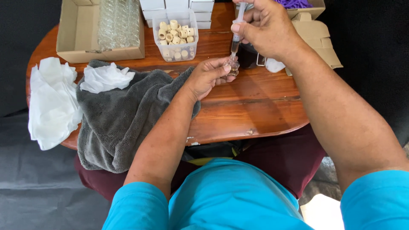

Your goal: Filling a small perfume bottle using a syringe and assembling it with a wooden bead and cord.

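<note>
- The left hand (pixel 207 78) is pinched shut around a small clear bottle (pixel 232 67), holding it just above the wooden table (pixel 251 106), near the middle.
- The right hand (pixel 266 27) is clamped on a syringe (pixel 237 36), held upright with its tip at the bottle's mouth and the thumb on the barrel.
- Judging from this, a small tilt of either hand could pull the tip off the narrow mouth and spill liquid over the fingers or the table; too hard a push could overfill the bottle.
- A grey towel (pixel 123 115) lies just left of the left wrist, with white tissue (pixel 51 102) on and beside it.
- Farther back stand a clear tub of beige caps (pixel 175 36), a cardboard box of glass bottles (pixel 100 27) and white boxes (pixel 179 5).
- A dark object behind the bottle is mostly hidden by the hands.
</note>
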